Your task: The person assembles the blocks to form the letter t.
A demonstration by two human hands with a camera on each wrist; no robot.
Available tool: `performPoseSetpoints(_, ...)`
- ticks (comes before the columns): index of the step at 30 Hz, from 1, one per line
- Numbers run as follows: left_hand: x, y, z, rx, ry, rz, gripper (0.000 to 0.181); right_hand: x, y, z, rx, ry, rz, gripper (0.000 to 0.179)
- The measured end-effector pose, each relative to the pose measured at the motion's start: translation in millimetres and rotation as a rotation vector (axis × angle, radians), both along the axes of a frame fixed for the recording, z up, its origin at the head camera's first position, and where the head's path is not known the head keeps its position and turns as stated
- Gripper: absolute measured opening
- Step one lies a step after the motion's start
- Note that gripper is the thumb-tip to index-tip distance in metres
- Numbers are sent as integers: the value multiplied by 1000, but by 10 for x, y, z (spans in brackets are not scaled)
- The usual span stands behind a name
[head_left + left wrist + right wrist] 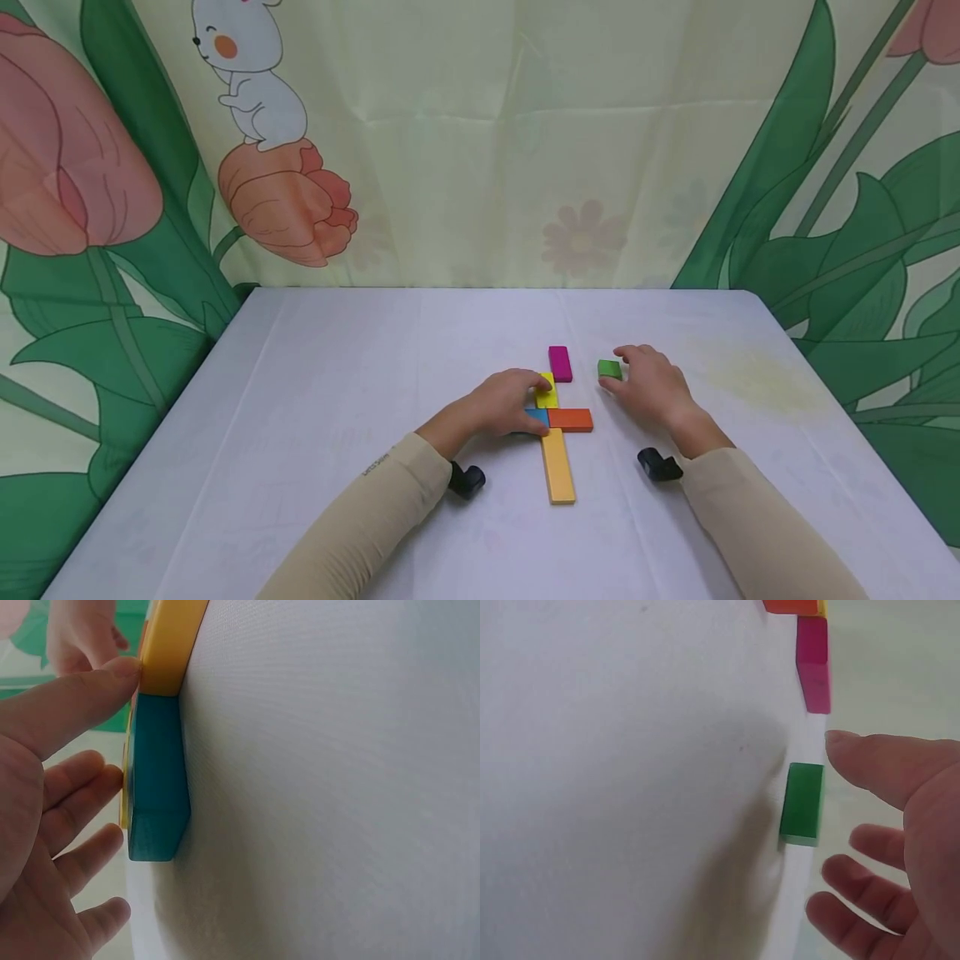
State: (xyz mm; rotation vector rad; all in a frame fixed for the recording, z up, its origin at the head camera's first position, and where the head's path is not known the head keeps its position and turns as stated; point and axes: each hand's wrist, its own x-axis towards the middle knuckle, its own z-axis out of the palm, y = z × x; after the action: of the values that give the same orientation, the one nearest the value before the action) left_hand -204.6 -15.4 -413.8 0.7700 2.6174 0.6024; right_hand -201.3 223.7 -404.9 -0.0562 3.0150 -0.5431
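Note:
My left hand [504,403] reaches over a group of touching flat blocks, its fingers at the yellow block [551,395] and its thumb near the blue block [538,416]. In the left wrist view its thumb lies by the corner where the blue block [159,772] meets the amber block [171,652]. An orange block [572,420] extends right of the blue one, and the long amber block [558,468] points toward me. My right hand [654,392] hovers beside a small green block [608,368]; in the right wrist view thumb and fingers are apart from the green block [803,802].
A magenta block [560,364] lies beyond the yellow one, left of the green block. A white cloth covers the table [315,417]. Behind its far edge hangs a curtain [465,167] printed with tulips and a white animal. A small black camera [467,481] sits at the left wrist.

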Motion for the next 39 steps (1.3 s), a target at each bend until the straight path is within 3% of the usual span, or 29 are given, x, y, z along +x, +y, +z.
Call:
performPoseSetpoints(7,-8,5,4,0,-4,3,66,-74,-3,-46,11,-50,-43,66)
performPoseSetpoints(23,-4,2,-2,15,-16,5,66,-123,-44,-99,36,-66,-39,60)
performPoseSetpoints(39,9,3,-5,-5,-9,9,65,-114,-43,-101,-42,-69,-57,52)
